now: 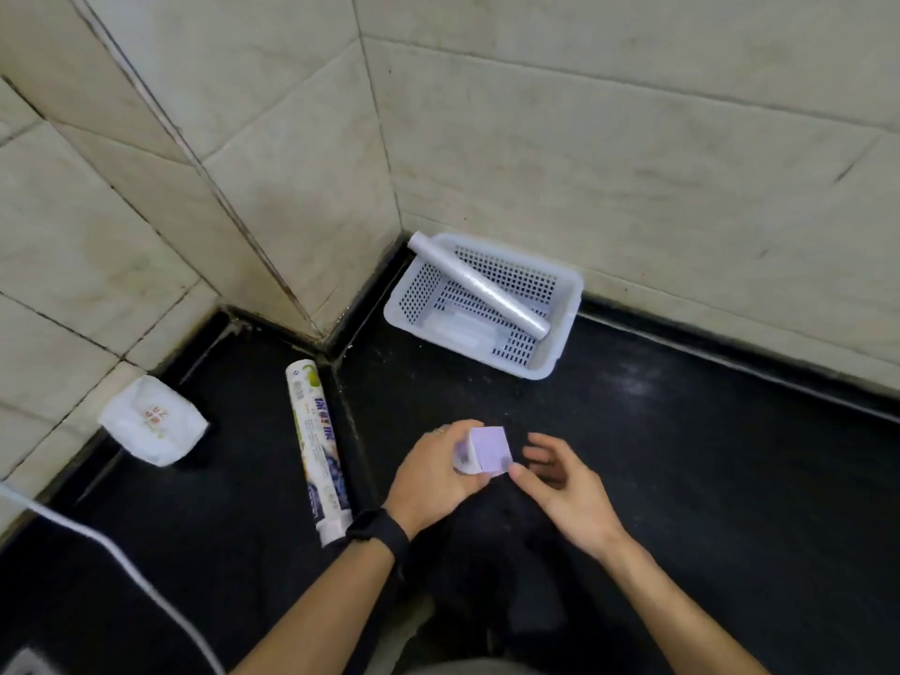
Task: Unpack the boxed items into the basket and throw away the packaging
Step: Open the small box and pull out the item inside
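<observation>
My left hand (436, 479) grips a small purple box (488, 449) above the black counter, its square end turned up. My right hand (560, 484) is just right of the box, thumb tip touching its lower right corner and fingers spread apart. A white perforated basket (560, 353) sits in the tiled corner; a clear film roll (479, 285) leans across it, one end over the rim. A long printed white box (319, 450) lies on the counter left of my left wrist.
A crumpled white packet (153, 421) with red print rests against the left wall. A white cable (112, 552) crosses the lower left. Tiled walls close the counter at the back and left. A dark watch band circles my left wrist.
</observation>
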A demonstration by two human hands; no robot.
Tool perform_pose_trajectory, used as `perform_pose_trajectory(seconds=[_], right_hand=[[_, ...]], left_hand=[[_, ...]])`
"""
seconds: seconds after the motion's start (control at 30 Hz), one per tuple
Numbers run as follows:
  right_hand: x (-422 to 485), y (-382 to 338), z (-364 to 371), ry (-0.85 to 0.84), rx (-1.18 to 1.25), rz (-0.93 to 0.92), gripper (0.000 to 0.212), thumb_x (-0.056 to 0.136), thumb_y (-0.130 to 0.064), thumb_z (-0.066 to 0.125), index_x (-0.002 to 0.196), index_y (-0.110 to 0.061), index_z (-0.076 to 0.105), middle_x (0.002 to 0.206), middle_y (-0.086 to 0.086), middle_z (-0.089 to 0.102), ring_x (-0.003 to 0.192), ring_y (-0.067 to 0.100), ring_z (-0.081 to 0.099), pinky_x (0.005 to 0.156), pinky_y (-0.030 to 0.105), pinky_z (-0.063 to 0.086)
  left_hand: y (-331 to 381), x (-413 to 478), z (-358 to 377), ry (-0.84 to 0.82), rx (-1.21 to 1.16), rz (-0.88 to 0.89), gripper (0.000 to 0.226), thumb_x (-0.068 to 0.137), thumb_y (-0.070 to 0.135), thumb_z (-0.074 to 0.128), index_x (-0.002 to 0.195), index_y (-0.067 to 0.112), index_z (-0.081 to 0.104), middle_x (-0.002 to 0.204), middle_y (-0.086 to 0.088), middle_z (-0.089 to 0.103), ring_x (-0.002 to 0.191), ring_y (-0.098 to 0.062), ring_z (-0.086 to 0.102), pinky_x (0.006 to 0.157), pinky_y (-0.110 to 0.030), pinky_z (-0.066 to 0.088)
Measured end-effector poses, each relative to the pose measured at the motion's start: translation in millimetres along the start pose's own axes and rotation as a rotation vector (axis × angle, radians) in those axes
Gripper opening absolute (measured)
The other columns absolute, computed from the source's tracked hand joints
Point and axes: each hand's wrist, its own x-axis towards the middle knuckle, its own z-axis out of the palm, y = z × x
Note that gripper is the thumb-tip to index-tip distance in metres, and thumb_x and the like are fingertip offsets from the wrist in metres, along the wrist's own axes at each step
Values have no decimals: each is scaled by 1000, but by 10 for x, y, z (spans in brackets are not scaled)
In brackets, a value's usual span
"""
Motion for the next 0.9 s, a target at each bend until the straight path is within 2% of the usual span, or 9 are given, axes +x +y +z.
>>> perform_pose_trajectory(seconds=[0.13, 0.23, 0.33, 0.43, 0.6, 0.73, 0.8, 0.87, 0.9], right_hand=[[-123, 5, -82, 40, 3, -8, 36, 74, -51, 80, 102, -41, 60, 102, -23, 70, 90, -3, 70, 72, 11, 52], [-212, 50, -81, 68, -36, -6, 32, 71, -47, 79, 90, -37, 56, 94, -18, 71, 82, 0, 71, 67, 21, 54], [-270, 59, -81, 103, -114, 2, 35, 68, -55, 78, 83, -35, 54, 92, -11, 69, 77, 0, 68, 66, 26, 55], [-280, 41, -78, 99, -178, 1, 39, 65, -63, 75, 82, -34, 55, 93, -13, 67, 76, -1, 66, 66, 26, 54], [-238, 1, -80, 97, -160, -4, 31, 66, -55, 74, 82, -34, 57, 83, -14, 71, 73, -1, 69, 65, 27, 58], [-214, -37, -104, 110, -79, -25, 19, 72, -51, 67, 85, -38, 60, 83, -20, 72, 73, 1, 70, 63, 24, 57], [-173, -49, -146, 150, 99, -9, 4, 84, -40, 63, 86, -36, 64, 82, -9, 76, 71, 8, 73, 59, 27, 59], [-111, -42, -208, 175, 276, 39, 14, 94, -20, 58, 94, -30, 68, 83, 3, 77, 70, 17, 75, 58, 28, 59], [-84, -23, -240, 172, 294, 48, 14, 96, -17, 59, 102, -26, 66, 85, 4, 78, 71, 19, 76, 58, 28, 59]], left_hand=[[77, -99, 184, -57, 196, 145, 61, 77, 33, 73, 135, 36, 52, 132, 15, 56, 118, -7, 47, 94, -25, 42], [115, -155, 279, -68, 293, 232, 60, 82, 35, 68, 138, 36, 48, 136, 16, 50, 123, -5, 42, 95, -23, 42], [152, -175, 314, -64, 371, 254, 60, 86, 35, 67, 141, 40, 43, 135, 16, 41, 119, -4, 43, 89, -29, 50], [172, -187, 306, -62, 437, 270, 63, 87, 38, 68, 143, 42, 39, 134, 15, 38, 116, -5, 46, 84, -32, 54], [155, -236, 306, -20, 471, 253, 67, 86, 44, 68, 144, 40, 36, 135, 14, 38, 117, -5, 46, 79, -26, 50], [148, -280, 289, 8, 390, 204, 66, 83, 44, 71, 140, 40, 38, 133, 18, 41, 117, -6, 50, 84, -31, 54], [143, -291, 243, 32, 294, 132, 66, 80, 43, 74, 137, 40, 40, 133, 19, 43, 116, -6, 52, 91, -31, 52], [147, -309, 193, 62, 200, 55, 69, 78, 46, 75, 136, 41, 38, 135, 18, 46, 118, -5, 52, 94, -23, 45], [161, -320, 174, 69, 175, 38, 70, 77, 49, 74, 135, 42, 36, 136, 18, 48, 118, -4, 52, 94, -21, 43]])
